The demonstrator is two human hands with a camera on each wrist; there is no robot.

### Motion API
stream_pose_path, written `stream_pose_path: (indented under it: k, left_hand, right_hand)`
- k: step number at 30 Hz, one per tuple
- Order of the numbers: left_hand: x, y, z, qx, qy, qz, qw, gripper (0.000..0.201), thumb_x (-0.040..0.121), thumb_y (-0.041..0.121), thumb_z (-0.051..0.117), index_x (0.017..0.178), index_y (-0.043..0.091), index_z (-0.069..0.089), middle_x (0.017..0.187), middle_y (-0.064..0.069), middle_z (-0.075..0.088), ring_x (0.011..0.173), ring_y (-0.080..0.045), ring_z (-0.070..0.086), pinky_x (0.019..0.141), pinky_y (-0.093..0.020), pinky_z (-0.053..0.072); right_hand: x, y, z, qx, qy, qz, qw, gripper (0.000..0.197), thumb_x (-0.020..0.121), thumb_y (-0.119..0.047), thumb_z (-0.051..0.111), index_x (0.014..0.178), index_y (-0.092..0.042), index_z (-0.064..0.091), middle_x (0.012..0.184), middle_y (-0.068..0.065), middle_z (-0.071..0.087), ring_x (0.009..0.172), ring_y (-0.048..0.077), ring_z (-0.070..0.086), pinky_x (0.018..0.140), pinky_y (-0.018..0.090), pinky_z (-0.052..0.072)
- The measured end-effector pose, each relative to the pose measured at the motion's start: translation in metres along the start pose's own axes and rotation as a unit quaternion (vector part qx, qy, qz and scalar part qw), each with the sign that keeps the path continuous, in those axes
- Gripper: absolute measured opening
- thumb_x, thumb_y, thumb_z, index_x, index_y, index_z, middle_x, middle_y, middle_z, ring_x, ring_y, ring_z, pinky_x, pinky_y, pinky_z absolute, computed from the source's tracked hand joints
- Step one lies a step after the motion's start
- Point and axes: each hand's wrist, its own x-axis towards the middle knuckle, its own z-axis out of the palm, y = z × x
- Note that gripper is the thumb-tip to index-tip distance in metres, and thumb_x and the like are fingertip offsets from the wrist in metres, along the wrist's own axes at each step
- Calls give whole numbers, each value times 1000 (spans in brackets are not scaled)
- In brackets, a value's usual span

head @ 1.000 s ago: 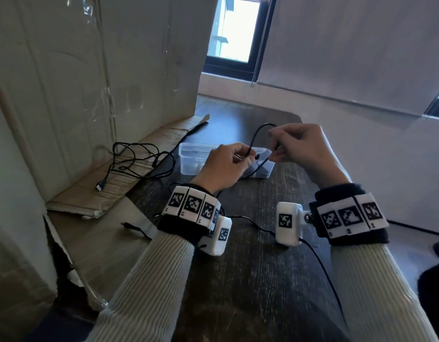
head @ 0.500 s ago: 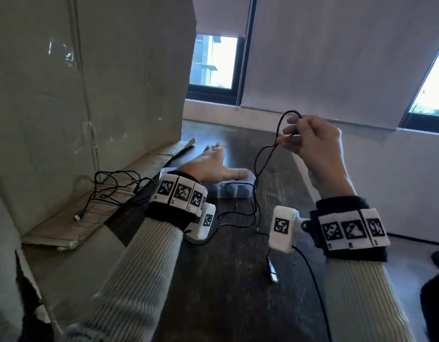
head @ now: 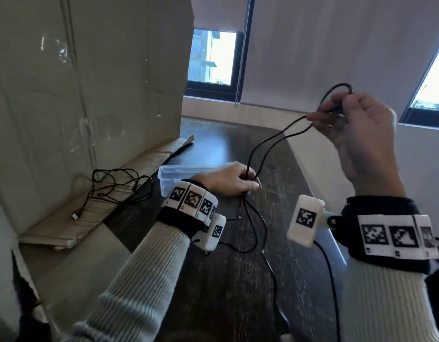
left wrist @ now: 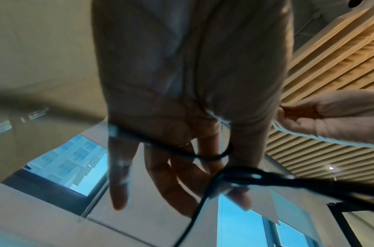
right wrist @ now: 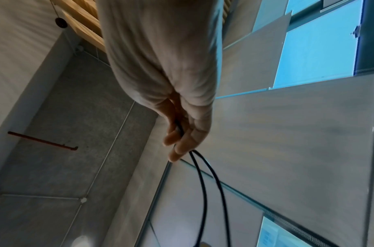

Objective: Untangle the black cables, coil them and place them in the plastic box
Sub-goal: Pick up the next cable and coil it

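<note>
A thin black cable [head: 270, 141] runs doubled between my two hands above the dark table. My right hand [head: 337, 117] is raised at the upper right and pinches the cable's looped end; the wrist view shows two strands [right wrist: 205, 177] leaving its fingertips. My left hand [head: 240, 181] sits lower, beside the clear plastic box [head: 169, 174], with its fingers closed round both strands [left wrist: 230, 175]. Below it the cable hangs in loose loops to the table [head: 258, 233]. A second tangled black cable [head: 114, 186] lies on the cardboard flap at the left.
A tall cardboard sheet [head: 77, 95] stands along the left side, its flap [head: 72, 225] lying on the dark wooden table [head: 238, 280]. White wrist cameras [head: 303, 219] trail black leads over the table. A wall with windows is behind.
My right hand has lifted the cable loop higher and further right. My left hand, stretched flat toward the box before, has closed round the two strands.
</note>
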Motion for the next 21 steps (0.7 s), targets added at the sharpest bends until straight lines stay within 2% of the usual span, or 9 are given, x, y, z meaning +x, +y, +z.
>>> stream_pose_path:
  k: [2,3,5,6,10,14,16,19,21]
  left_hand:
    - [-9,-1,-13,30,33,-11,999,8,94,22,58,90,22,65,74,13,63,63,8,56,66,-10,43]
    - [-12,-5,-20,50,55,-26,997,12,93,29,58,87,25,67,76,14,65,67,6,58,68,-15,44]
    - [-17,-14,-34,73,68,-58,993,23,90,44,58,84,25,71,85,3,70,81,-12,64,77,-31,48]
    - [-20,-19,-39,75,69,-73,992,29,89,49,58,84,24,72,89,-2,71,84,-18,64,78,-34,48]
    - [-36,-28,-57,41,83,-81,992,28,96,40,52,84,21,69,91,-7,73,83,-14,66,79,-25,42]
    - [-43,-32,-67,-13,85,-74,994,22,97,30,53,82,21,68,73,0,68,81,-18,69,82,-37,52]
    - [-44,-28,-69,-40,93,-54,993,19,96,28,55,84,22,69,75,-1,70,85,-20,71,85,-41,54]
    - [-45,-16,-66,-88,94,-14,992,18,96,24,55,90,15,69,75,-2,70,84,-18,72,85,-42,57]
    - [-44,-5,-61,-115,99,15,988,18,97,21,53,94,11,68,71,2,67,81,-15,71,84,-41,58]
  right_hand:
    - [3,-3,-12,-16,31,-11,999,29,102,-13,36,84,-18,58,66,-8,62,61,13,64,63,25,50]
    - [5,-2,-18,-24,47,-14,998,30,102,-13,36,83,-20,58,63,-9,59,57,10,59,61,23,48]
    - [11,2,-31,-47,74,-22,996,30,100,-14,36,82,-23,58,59,-12,54,51,6,52,57,20,43]
    - [13,4,-36,-64,87,-25,994,29,99,-15,37,81,-24,58,58,-12,53,49,4,51,55,19,41]
    - [16,14,-46,-157,123,-4,980,29,94,-16,38,77,-25,59,51,-13,54,45,2,51,50,16,40]
    - [9,19,-36,-261,45,61,962,26,96,-17,42,83,-16,64,59,-7,63,41,4,54,46,14,42]
    - [8,26,-31,-336,5,101,937,22,95,-21,46,91,-13,65,78,4,68,50,8,62,51,19,48]
    - [3,27,-22,-462,-46,107,879,37,82,-50,52,90,-18,69,88,8,71,86,27,69,82,45,56]
    - [-3,21,-6,-409,-84,99,903,32,88,-51,53,84,-24,70,96,2,70,90,23,68,85,43,54]
